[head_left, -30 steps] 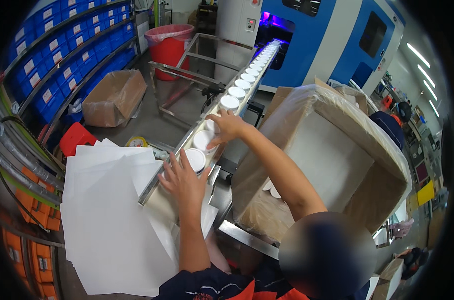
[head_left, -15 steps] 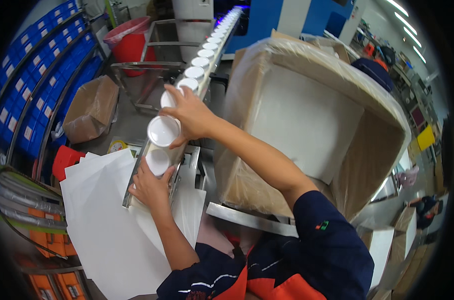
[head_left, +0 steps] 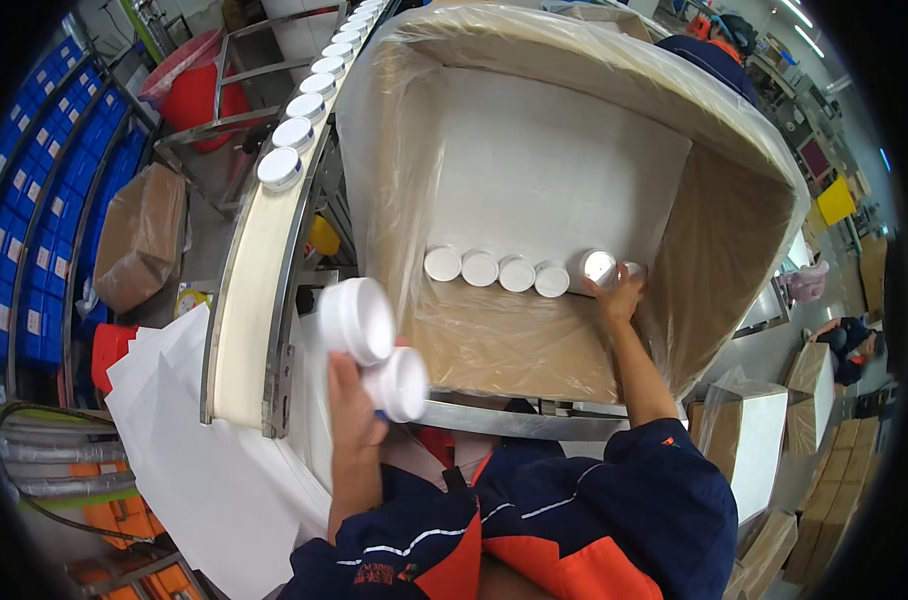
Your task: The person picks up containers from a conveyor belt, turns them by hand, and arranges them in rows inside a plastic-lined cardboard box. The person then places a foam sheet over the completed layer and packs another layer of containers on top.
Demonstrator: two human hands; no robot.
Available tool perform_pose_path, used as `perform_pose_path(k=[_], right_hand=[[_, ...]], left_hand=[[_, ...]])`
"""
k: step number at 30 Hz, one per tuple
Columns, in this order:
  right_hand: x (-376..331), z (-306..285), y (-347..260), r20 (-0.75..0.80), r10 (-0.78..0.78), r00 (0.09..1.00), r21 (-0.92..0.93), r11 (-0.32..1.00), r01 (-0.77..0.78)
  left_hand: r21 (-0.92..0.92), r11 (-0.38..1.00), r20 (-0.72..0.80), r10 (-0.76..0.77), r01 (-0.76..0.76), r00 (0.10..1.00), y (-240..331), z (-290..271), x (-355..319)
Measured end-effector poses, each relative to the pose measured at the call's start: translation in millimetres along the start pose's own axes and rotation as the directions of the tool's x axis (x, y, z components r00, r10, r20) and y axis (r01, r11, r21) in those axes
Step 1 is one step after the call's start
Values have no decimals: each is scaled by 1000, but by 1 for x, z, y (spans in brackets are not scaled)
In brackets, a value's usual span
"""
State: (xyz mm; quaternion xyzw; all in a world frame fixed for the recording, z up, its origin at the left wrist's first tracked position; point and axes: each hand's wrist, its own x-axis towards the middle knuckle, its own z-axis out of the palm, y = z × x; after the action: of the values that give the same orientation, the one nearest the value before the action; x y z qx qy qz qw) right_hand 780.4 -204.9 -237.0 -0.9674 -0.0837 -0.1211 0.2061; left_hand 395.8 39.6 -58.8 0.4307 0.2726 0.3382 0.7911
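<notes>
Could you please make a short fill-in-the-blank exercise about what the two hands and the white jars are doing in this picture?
1. The left hand holds ____ white jars near the belt.
2. The right hand reaches into the big lined ____ to touch a jar.
3. Jars inside stand in a ____ along the back.
4. More jars ride on the belt at the person's ____ side.

Missing words: two; box; row; left
</notes>
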Motion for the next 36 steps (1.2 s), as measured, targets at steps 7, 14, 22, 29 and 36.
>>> perform_pose_path(k=[7, 14, 22, 29, 36], right_hand=[[-12, 11, 4, 172, 179, 969, -163, 975, -151], [-12, -28, -8, 330, 288, 899, -301, 935, -189], [-124, -207, -150, 226, -796, 562, 960, 278, 7], [-184, -215, -192, 32, -763, 646, 998, 54, 14], [-196, -250, -196, 193, -707, 680, 929, -91, -358]], left_hand=[[-380, 836, 134, -373, 396, 918, -41, 69, 6], [-345, 858, 154, -348, 380, 925, -51, 79, -2], [-461, 876, 15, -150, 140, 989, -19, 92, -14], [-555, 822, 126, -71, 130, 989, 15, 96, -46], [-587, 808, 143, 37, 55, 989, 26, 58, -56]])
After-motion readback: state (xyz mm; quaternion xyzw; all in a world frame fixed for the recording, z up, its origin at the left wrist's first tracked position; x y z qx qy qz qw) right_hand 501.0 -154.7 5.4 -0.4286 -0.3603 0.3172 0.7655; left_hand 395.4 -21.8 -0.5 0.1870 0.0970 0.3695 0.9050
